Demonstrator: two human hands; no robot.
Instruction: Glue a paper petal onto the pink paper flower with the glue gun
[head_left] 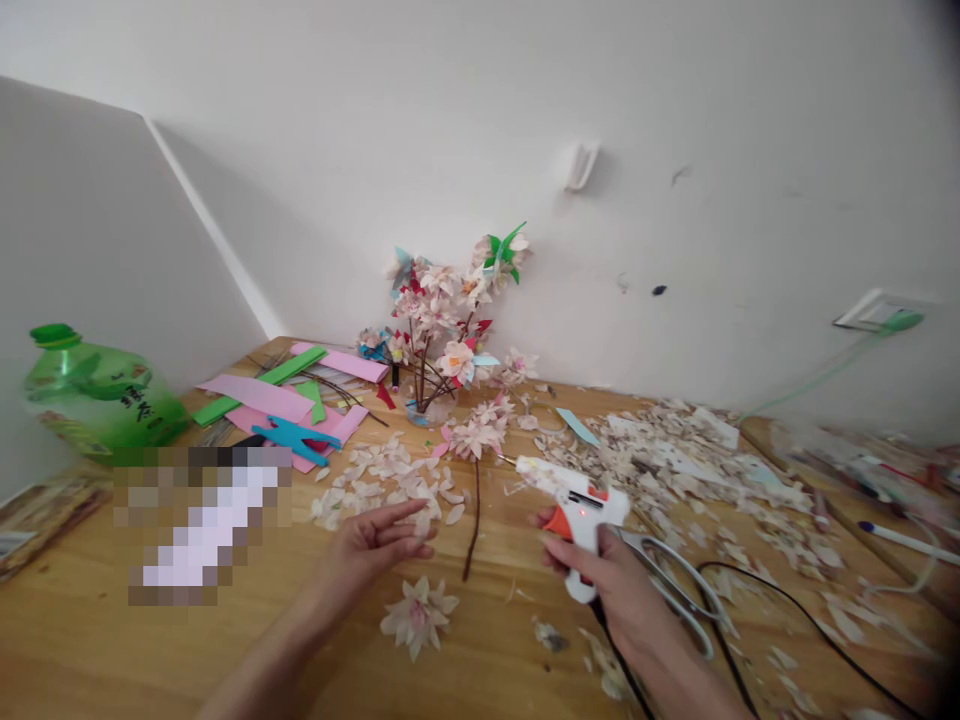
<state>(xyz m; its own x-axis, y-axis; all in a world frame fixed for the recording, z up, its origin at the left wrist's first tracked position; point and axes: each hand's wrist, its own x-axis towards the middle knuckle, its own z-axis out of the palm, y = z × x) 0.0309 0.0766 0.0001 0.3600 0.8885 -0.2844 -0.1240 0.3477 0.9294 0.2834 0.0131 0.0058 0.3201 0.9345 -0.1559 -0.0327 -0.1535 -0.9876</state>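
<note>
Right hand: the right hand (600,580), lower right of centre, is wrapped around the grip of a white hot-glue gun with an orange trigger (574,505); the nozzle points toward the upper left, and a small red light shows on its body.
Glue gun cord: a black cable (787,600) runs from the gun's base off toward the lower right corner.
Left hand: the left hand (371,545), just left of centre, is open with fingers spread narrowly, fingertips at the edge of a heap of loose pale pink paper petals (382,480); it holds nothing (whether the tips touch the petals I cannot tell).
Twig: a thin dark twig tipped with a pink paper blossom (474,500) lies on the wooden table (112,640) between the two hands.
Loose flower: a finished pale pink paper flower (418,615) lies near the bottom centre, just below the left hand.
Bouquet: a small vase of paper blossoms on twigs (450,330) stands at the centre against the white wall.
Scissors: grey-handled scissors (675,580) lie just right of the right hand.
Left side: a green plastic bottle (97,395) stands at the far left, with pink, green and blue paper strips (292,405) beside it.
</note>
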